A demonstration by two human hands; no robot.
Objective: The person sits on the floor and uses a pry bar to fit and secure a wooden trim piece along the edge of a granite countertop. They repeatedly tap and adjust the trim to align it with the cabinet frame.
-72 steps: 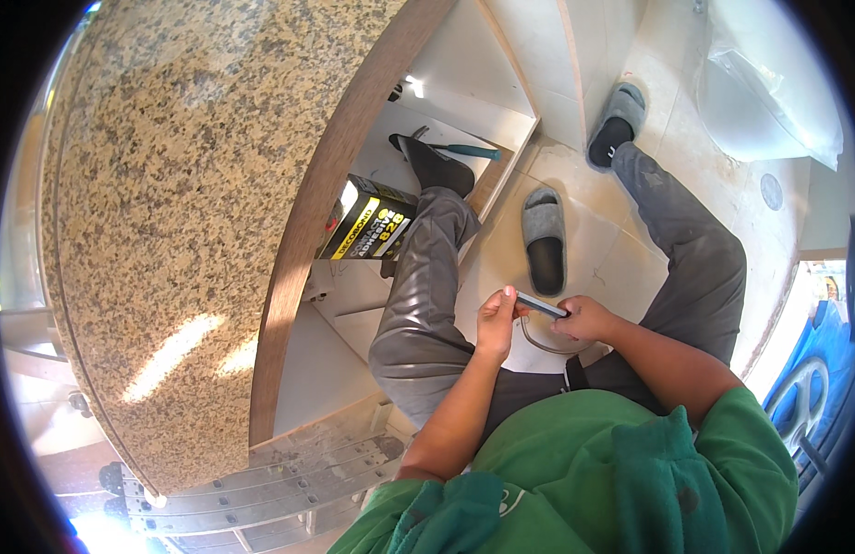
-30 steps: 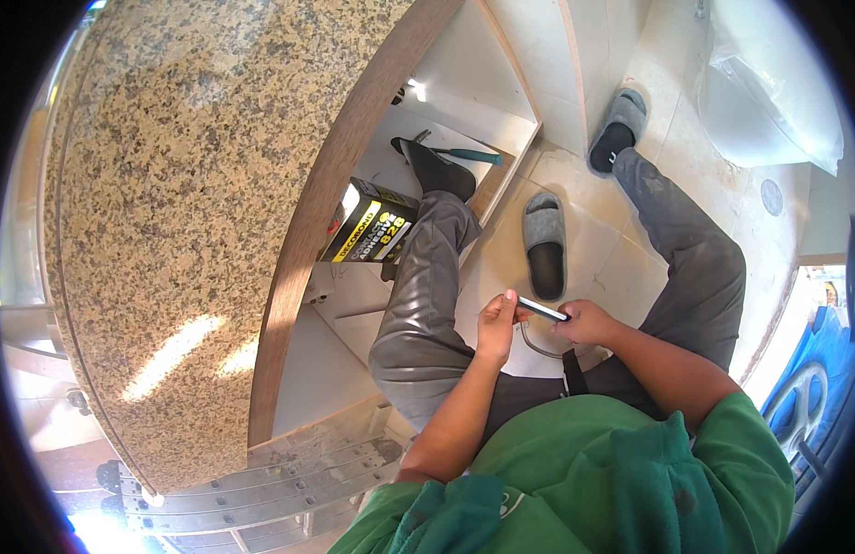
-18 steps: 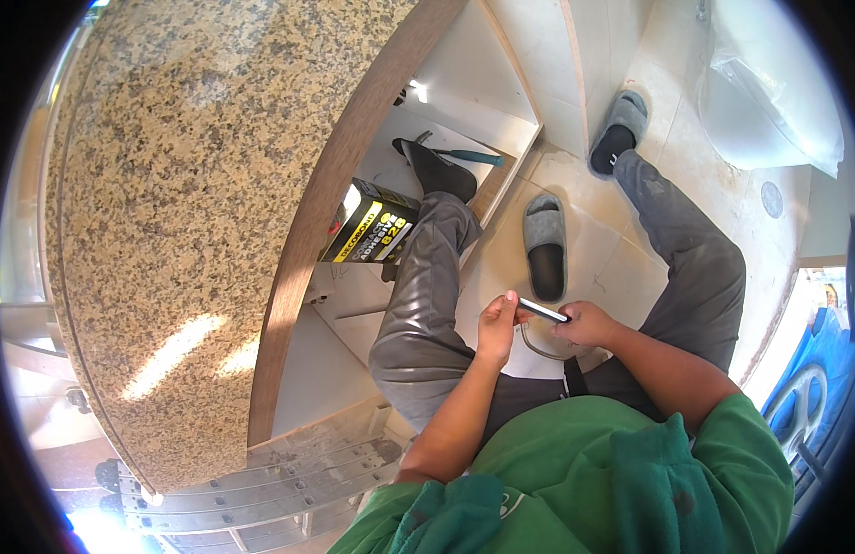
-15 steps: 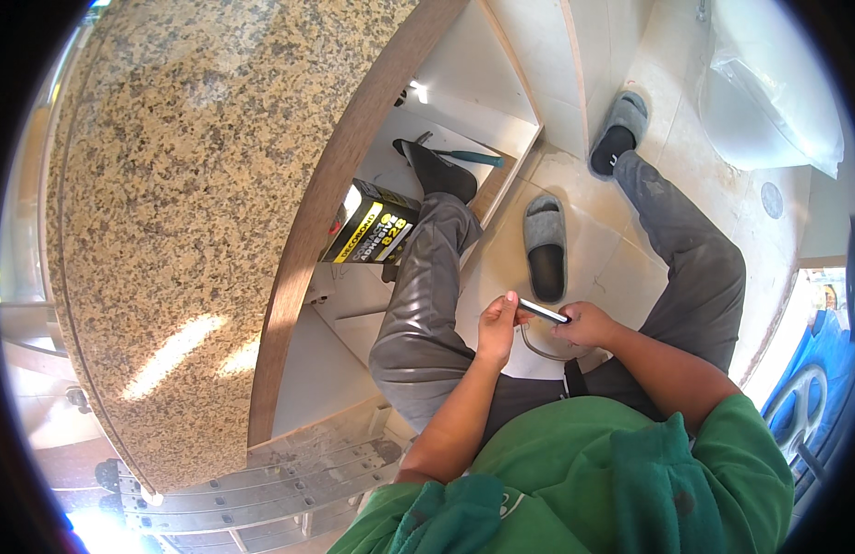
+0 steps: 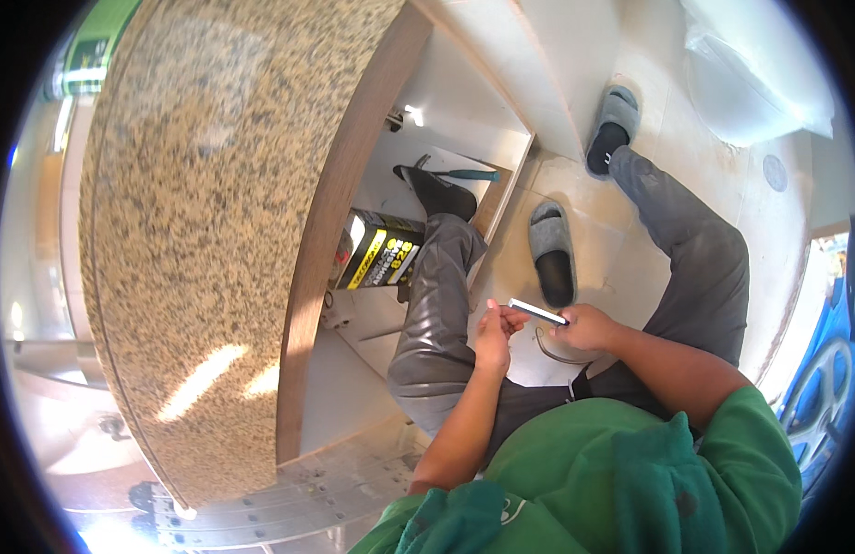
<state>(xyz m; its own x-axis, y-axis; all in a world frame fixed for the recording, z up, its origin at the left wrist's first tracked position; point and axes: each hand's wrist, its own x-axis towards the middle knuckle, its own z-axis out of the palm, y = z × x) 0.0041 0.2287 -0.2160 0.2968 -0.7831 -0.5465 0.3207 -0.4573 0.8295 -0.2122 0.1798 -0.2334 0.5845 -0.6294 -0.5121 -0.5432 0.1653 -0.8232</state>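
My right hand (image 5: 589, 328) grips one end of a slim, flat phone (image 5: 536, 312), white on top with a dark edge, seen nearly edge-on. Beside its other end is my left hand (image 5: 499, 334), thumb raised off it and fingers loosely bent beneath or next to that end; whether they touch it is hard to see. A thin cord (image 5: 552, 351) loops below the phone, over my lap.
My left foot rests in an open cabinet (image 5: 330, 406) beside a black-and-yellow adhesive can (image 5: 381, 251) and a teal-handled hammer (image 5: 469, 174). A granite countertop (image 5: 196, 231) overhangs at left. One grey slipper (image 5: 550, 249) lies on the tiles. A white plastic-wrapped item (image 5: 755, 83) stands far right.
My left thumb has come off the phone and the left hand has drawn slightly left. My right hand keeps its hold. The whole view has shifted a little.
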